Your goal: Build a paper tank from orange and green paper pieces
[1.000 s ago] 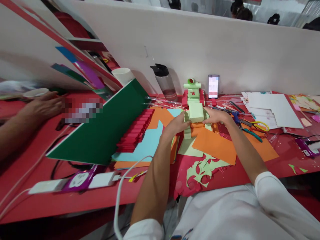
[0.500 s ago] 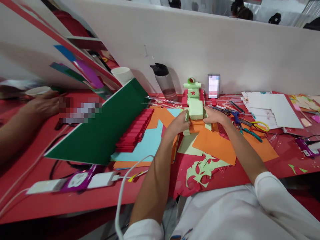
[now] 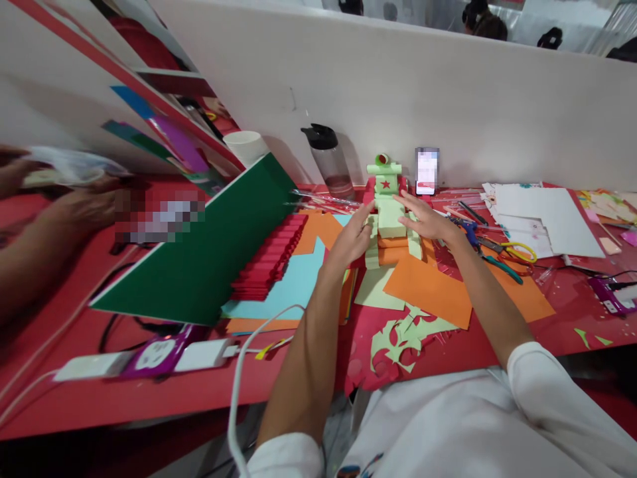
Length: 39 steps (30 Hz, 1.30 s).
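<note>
A light green paper model with a red star stands on the red table, with a rolled tube at its far end. Orange paper parts show at its near end, between light green scalloped strips. At the model's left side is my left hand, index finger stretched forward and the others partly bent, not visibly gripping. My right hand lies along the right side with fingers spread, fingertips on or just above the model; contact is hard to judge.
Left of the model are a pleated red paper stack, blue sheets and a leaning green board. A bottle and phone stand behind. Scissors and pliers lie right. Another person's hands are far left.
Both hands have slid forward along the model's sides, and the fingers of my right hand have spread out. More of the side strips shows. The other person's second hand has come into view.
</note>
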Each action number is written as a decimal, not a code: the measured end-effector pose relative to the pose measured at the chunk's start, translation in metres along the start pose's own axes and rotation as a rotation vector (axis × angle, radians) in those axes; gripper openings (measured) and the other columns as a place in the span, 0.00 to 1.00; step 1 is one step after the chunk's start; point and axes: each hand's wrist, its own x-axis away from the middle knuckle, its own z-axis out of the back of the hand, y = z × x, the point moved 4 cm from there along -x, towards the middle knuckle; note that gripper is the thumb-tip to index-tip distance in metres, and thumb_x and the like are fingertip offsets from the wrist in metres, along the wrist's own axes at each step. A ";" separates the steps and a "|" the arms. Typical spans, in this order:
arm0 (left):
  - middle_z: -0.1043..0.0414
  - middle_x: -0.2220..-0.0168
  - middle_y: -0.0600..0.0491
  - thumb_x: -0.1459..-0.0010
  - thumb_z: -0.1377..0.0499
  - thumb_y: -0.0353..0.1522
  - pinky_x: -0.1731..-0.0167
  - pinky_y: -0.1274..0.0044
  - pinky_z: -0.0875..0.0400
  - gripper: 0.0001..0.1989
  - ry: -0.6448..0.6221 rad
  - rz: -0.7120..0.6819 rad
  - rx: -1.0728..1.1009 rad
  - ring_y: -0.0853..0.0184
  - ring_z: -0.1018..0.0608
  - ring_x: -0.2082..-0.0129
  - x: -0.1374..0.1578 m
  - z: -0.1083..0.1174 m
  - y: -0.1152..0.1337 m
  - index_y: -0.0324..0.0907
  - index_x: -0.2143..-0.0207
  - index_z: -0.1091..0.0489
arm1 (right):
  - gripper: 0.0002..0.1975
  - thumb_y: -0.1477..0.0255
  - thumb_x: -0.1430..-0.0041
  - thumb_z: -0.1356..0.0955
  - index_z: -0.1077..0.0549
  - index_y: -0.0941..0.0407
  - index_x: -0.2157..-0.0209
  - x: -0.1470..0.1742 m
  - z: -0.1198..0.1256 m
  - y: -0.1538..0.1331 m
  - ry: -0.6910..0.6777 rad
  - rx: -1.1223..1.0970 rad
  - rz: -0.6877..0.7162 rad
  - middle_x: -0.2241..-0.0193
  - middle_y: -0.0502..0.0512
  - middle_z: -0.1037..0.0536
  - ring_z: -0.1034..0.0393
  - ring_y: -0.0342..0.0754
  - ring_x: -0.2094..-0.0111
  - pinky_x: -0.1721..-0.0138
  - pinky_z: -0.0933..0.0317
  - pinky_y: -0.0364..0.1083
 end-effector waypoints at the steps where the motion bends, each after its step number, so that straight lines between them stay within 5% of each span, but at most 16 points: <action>1: 0.41 0.28 0.48 0.38 0.51 0.33 0.29 0.59 0.49 0.32 -0.019 -0.040 -0.014 0.56 0.43 0.26 0.000 -0.002 0.002 0.43 0.31 0.37 | 0.26 0.66 0.28 0.38 0.34 0.50 0.32 -0.001 -0.002 -0.003 0.002 0.018 0.021 0.27 0.56 0.42 0.54 0.57 0.25 0.27 0.57 0.61; 5: 0.37 0.30 0.47 0.40 0.51 0.28 0.29 0.57 0.48 0.32 -0.099 -0.069 -0.054 0.56 0.46 0.25 0.000 -0.007 0.007 0.43 0.33 0.33 | 0.23 0.70 0.27 0.41 0.27 0.51 0.36 -0.004 -0.012 -0.010 -0.078 0.067 0.040 0.30 0.57 0.35 0.43 0.55 0.29 0.29 0.51 0.59; 11: 0.41 0.28 0.47 0.41 0.51 0.28 0.30 0.58 0.44 0.32 -0.056 -0.070 -0.077 0.54 0.39 0.28 0.000 -0.004 0.010 0.43 0.35 0.31 | 0.23 0.71 0.27 0.41 0.27 0.54 0.37 0.000 -0.007 -0.008 -0.037 0.070 0.031 0.31 0.61 0.35 0.43 0.55 0.29 0.30 0.48 0.59; 19: 0.30 0.35 0.46 0.32 0.51 0.38 0.34 0.59 0.38 0.25 0.029 0.000 -0.125 0.53 0.29 0.35 0.002 0.001 0.027 0.42 0.39 0.27 | 0.23 0.68 0.28 0.37 0.29 0.60 0.36 -0.034 -0.010 -0.005 0.091 0.111 -0.021 0.36 0.65 0.29 0.36 0.56 0.33 0.32 0.46 0.55; 24: 0.25 0.40 0.44 0.32 0.49 0.43 0.39 0.59 0.33 0.26 0.008 0.095 -0.150 0.50 0.23 0.41 0.004 0.000 0.030 0.40 0.38 0.28 | 0.16 0.71 0.31 0.35 0.22 0.58 0.46 -0.070 -0.024 -0.005 0.111 0.126 -0.121 0.45 0.62 0.20 0.26 0.56 0.42 0.39 0.37 0.53; 31: 0.23 0.41 0.45 0.32 0.48 0.45 0.42 0.62 0.31 0.27 0.017 0.076 -0.151 0.51 0.22 0.45 0.003 -0.001 0.027 0.42 0.38 0.27 | 0.11 0.73 0.32 0.35 0.20 0.58 0.56 -0.076 -0.023 -0.005 0.175 0.089 -0.172 0.55 0.58 0.16 0.23 0.53 0.52 0.47 0.34 0.49; 39: 0.22 0.43 0.42 0.32 0.49 0.47 0.44 0.59 0.30 0.30 -0.026 0.111 -0.145 0.49 0.20 0.49 0.003 0.000 0.029 0.40 0.36 0.29 | 0.14 0.70 0.30 0.37 0.21 0.54 0.50 -0.077 -0.022 -0.004 0.101 0.149 -0.146 0.56 0.56 0.16 0.23 0.54 0.53 0.48 0.32 0.50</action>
